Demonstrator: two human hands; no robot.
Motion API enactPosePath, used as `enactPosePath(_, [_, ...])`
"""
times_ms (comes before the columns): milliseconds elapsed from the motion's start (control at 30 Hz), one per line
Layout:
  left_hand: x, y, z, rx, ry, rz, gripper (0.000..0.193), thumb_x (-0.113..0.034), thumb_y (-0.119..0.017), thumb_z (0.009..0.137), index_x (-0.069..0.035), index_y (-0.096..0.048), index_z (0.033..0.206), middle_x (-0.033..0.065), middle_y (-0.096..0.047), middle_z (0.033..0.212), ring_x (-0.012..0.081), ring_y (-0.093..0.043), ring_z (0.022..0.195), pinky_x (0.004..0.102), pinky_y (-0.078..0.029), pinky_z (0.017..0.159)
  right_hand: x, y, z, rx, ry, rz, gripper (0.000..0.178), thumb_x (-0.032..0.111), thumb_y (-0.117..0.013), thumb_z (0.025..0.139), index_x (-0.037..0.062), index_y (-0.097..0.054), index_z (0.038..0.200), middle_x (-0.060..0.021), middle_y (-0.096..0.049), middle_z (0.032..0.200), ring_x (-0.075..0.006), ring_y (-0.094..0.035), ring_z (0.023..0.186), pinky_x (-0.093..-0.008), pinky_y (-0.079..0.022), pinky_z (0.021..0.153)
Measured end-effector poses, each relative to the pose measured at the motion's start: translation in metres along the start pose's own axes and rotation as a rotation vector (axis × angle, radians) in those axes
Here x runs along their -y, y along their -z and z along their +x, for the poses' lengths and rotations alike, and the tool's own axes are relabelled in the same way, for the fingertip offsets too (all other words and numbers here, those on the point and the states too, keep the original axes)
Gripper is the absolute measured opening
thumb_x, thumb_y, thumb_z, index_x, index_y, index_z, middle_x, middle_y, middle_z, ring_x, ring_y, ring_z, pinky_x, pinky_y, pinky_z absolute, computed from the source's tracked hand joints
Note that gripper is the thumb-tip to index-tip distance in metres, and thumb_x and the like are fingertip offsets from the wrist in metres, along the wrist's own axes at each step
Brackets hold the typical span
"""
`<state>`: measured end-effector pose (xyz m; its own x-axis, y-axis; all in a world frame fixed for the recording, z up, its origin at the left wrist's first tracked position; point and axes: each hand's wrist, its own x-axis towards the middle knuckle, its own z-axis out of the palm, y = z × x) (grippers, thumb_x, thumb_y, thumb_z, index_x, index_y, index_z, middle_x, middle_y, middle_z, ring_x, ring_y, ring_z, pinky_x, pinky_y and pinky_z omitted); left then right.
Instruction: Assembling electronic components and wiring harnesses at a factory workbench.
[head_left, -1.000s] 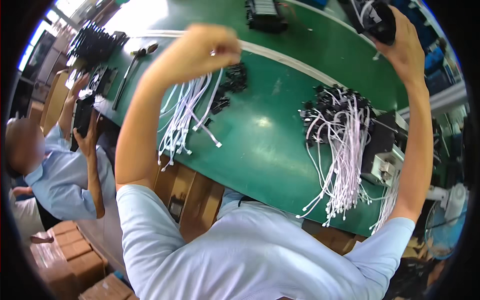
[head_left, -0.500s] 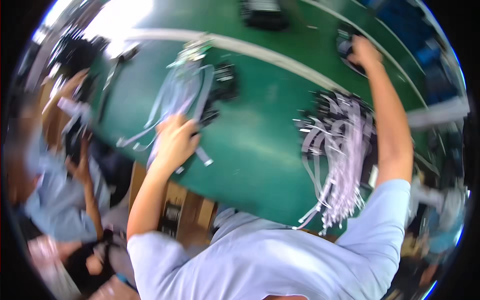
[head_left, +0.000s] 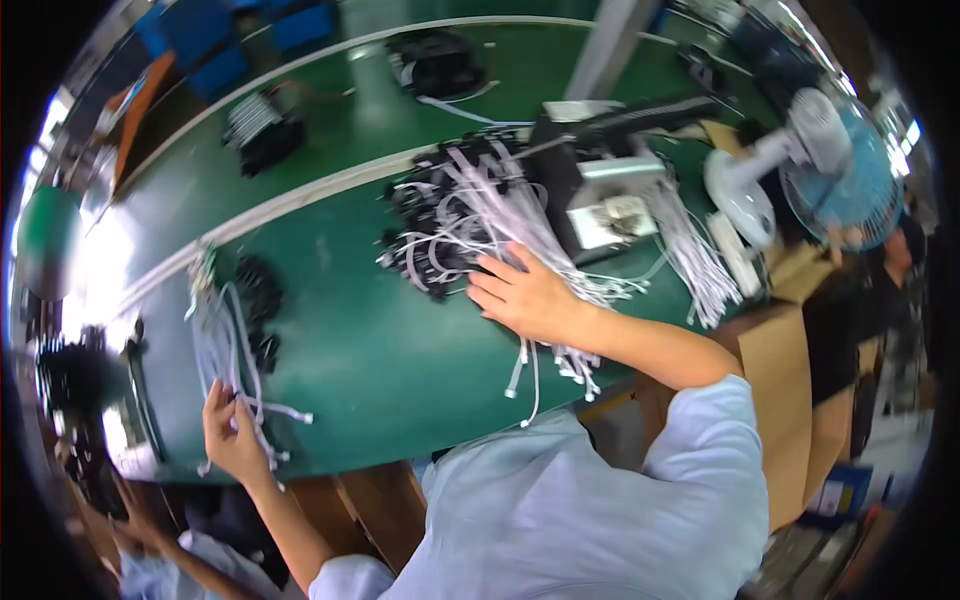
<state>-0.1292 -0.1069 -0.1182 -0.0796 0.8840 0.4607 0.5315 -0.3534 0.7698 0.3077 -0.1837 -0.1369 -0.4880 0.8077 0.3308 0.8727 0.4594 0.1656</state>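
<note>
My right hand [head_left: 530, 298] lies palm down with fingers spread on the front of a large heap of white cables [head_left: 515, 215] with black connectors [head_left: 425, 215]. Loose white cable ends hang past it toward the table's front edge. At the left, my left hand [head_left: 235, 440] is beside the lower ends of a smaller bundle of pale cables [head_left: 225, 330]. Its fingers are raised and a little apart, and I see nothing held in them. Small black parts [head_left: 260, 290] lie just right of that bundle.
Right of the heap stand a black and silver machine [head_left: 605, 190], another bunch of white cables [head_left: 695, 260] and a fan [head_left: 840, 180]. A pale strip [head_left: 300, 205] divides the green table [head_left: 400, 350]. A coiled black cable [head_left: 435, 65] lies beyond. At lower left, another person's arm [head_left: 150, 525] shows.
The view has swung to the right. My right hand has come back from the far dark item onto the cable heap. My left hand is now lower along the left bundle, near its ends.
</note>
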Motion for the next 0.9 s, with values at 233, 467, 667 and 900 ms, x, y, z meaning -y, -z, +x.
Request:
enactPosePath(233, [-0.031,-0.023,-0.007,0.128,-0.127,0.086,0.006,0.007,-0.06,0.082,0.005,-0.061,0.088,0.0123,-0.066,0.103,0.0171,-0.061,0.085,0.0262,-0.048,0.075,-0.015,0.047,-0.031,-0.62,-0.092,0.145,0.011,0.014,-0.07,0.075,0.0103,-0.064,0.083,-0.0017,-0.062,0.074,-0.0189,-0.06,0.064,-0.0328,-0.048,0.057])
enactPosePath(467, [-0.046,-0.086,-0.011,0.395,0.353,-0.556,0.015,0.002,-0.064,0.081,0.006,-0.064,0.096,0.0105,-0.063,0.095,0.0133,-0.061,0.072,0.0239,-0.05,0.061,-0.173,0.049,-0.142,-0.165,-1.215,-0.192,0.032,0.032,-0.065,0.082,0.0051,-0.068,0.1,-0.0177,-0.064,0.1,-0.0359,-0.058,0.098,-0.0455,-0.05,0.078])
enactPosePath(667, [-0.088,-0.124,-0.023,0.502,0.671,-0.842,0.031,-0.001,-0.066,0.079,0.012,-0.059,0.106,0.0193,-0.068,0.088,0.0214,-0.067,0.075,0.0281,-0.054,0.071,-0.224,0.04,-0.172,-0.145,-1.175,-0.157,0.025,0.024,-0.06,0.081,0.0015,-0.066,0.073,-0.0234,-0.064,0.078,-0.0405,-0.062,0.072,-0.0485,-0.046,0.064])
enactPosePath(900, [-0.076,-0.122,-0.03,0.543,0.688,-0.965,0.017,0.004,-0.065,0.082,0.01,-0.06,0.097,0.0188,-0.065,0.095,0.024,-0.067,0.08,0.0346,-0.057,0.076,-0.247,0.089,-0.147,-0.54,-1.415,0.742,0.036,0.033,-0.065,0.087,0.0042,-0.059,0.067,-0.002,-0.056,0.059,-0.0075,-0.045,0.039,-0.0248,-0.031,0.035])
